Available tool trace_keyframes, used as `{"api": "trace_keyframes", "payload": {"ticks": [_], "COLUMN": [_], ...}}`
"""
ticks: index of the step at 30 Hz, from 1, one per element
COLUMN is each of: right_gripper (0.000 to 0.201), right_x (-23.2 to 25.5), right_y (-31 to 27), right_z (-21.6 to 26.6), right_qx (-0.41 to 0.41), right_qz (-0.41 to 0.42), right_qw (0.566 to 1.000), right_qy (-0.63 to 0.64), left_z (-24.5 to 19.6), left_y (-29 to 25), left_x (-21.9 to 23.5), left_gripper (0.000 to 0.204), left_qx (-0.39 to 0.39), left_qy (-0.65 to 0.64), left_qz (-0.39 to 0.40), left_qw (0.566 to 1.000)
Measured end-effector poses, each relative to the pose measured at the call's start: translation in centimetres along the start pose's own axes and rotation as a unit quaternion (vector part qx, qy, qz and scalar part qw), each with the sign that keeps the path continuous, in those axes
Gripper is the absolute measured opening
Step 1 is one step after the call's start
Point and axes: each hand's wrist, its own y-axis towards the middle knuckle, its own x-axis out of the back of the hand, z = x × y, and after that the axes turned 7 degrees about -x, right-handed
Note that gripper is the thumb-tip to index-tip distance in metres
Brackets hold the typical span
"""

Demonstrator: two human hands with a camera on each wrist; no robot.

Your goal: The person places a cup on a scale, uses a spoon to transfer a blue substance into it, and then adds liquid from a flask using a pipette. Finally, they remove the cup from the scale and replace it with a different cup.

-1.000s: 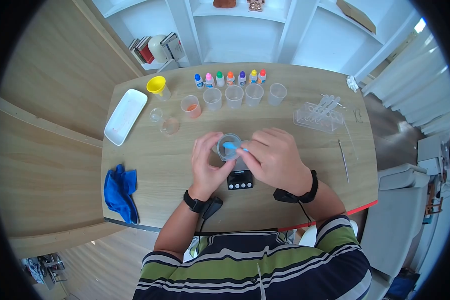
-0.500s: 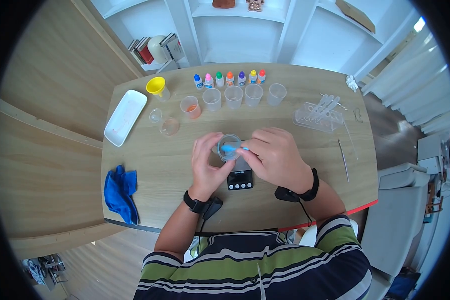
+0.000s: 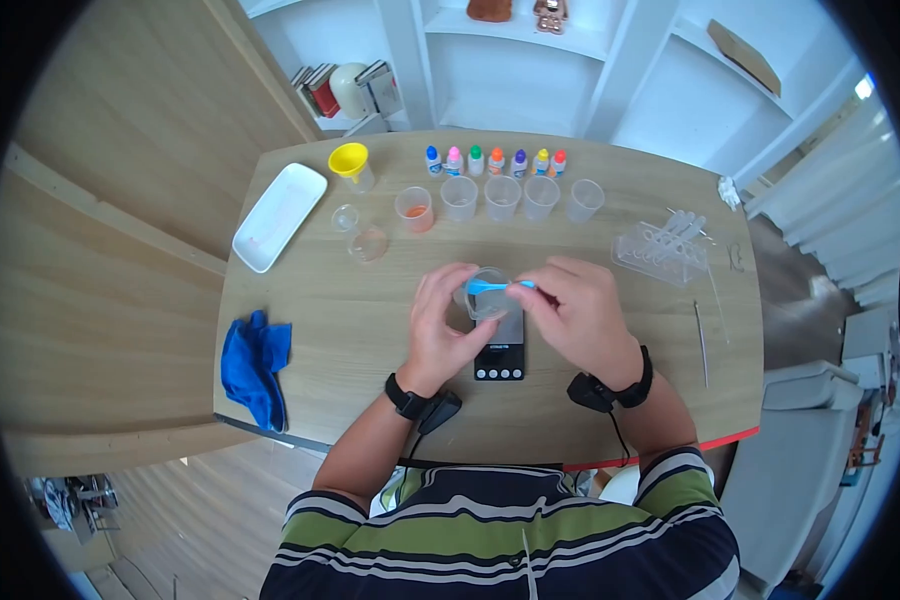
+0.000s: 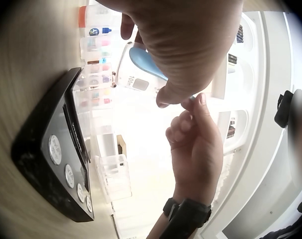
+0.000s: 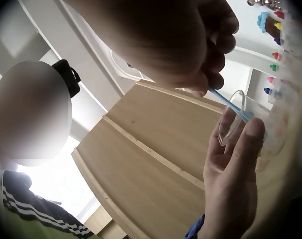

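Over the middle of the table, my left hand (image 3: pixel 442 325) grips a clear plastic measuring cup (image 3: pixel 489 306) from its left side, thumb and fingers around the wall. A printed 100 mark shows on the cup (image 4: pixel 127 79) in the left wrist view. My right hand (image 3: pixel 587 312) pinches the thin handle of a light blue spoon (image 3: pixel 484 286). The spoon's rounded end is at the cup's mouth, pointing left; in the right wrist view the spoon (image 5: pixel 225 99) slants into the rim. Partly beneath both hands lies a black digital scale (image 3: pixel 499 364) with round buttons.
Several empty clear cups (image 3: pixel 502 200) stand in a row behind, one cup (image 3: pixel 416 213) holding orange liquid. Behind them are colored dropper bottles (image 3: pixel 497 163). A white tray (image 3: pixel 280 215) and blue cloth (image 3: pixel 255 370) lie left; a clear rack (image 3: pixel 660 252) and metal rod (image 3: pixel 702 345) lie right.
The head view has shifted, so the table appears farther right. The spoon has turned more level across the cup's mouth, and more of its length shows. Both hands keep their holds.
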Motion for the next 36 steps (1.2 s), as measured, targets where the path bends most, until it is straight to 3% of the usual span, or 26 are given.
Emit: {"api": "trace_keyframes", "payload": {"ticks": [1, 3, 6, 12, 22, 25, 31, 36], "right_gripper": [0.018, 0.029, 0.036, 0.039, 0.026, 0.022, 0.019, 0.018], "right_x": [0.0, 0.1, 0.8, 2.4, 3.3, 3.6, 3.4, 3.2], "right_y": [0.1, 0.4, 0.5, 0.3, -0.1, -0.2, -0.3, -0.6], "right_z": [-0.3, -1.0, -0.6, -0.2, 1.1, 1.6, 1.6, 1.4], "right_qx": [0.005, -0.083, -0.123, -0.134, -0.077, -0.054, -0.028, -0.030], "right_qz": [0.004, 0.041, 0.069, 0.038, 0.041, 0.069, 0.128, 0.154], "right_qw": [1.000, 0.995, 0.989, 0.989, 0.994, 0.995, 0.991, 0.988], "right_qy": [0.004, 0.031, 0.050, 0.045, 0.066, 0.046, 0.014, 0.000], "left_z": [-0.1, -0.3, -0.3, -0.5, -0.1, 1.9, 6.4, 8.3], "left_y": [-0.1, -0.1, -0.1, 0.5, -1.0, -2.7, -4.4, -4.0], "left_x": [-0.1, -0.2, -0.1, 0.6, 5.7, 8.3, 12.8, 13.9], "left_gripper": [0.068, 0.068, 0.068, 0.070, 0.069, 0.065, 0.063, 0.063], "left_qx": [0.001, 0.028, 0.058, 0.144, 0.191, 0.191, 0.263, 0.269], "left_qy": [0.006, -0.033, -0.050, -0.090, -0.058, -0.027, 0.006, 0.026], "left_qz": [-0.004, -0.015, -0.010, -0.031, -0.026, -0.077, -0.179, -0.193], "left_qw": [1.000, 0.999, 0.997, 0.985, 0.980, 0.978, 0.948, 0.943]}}
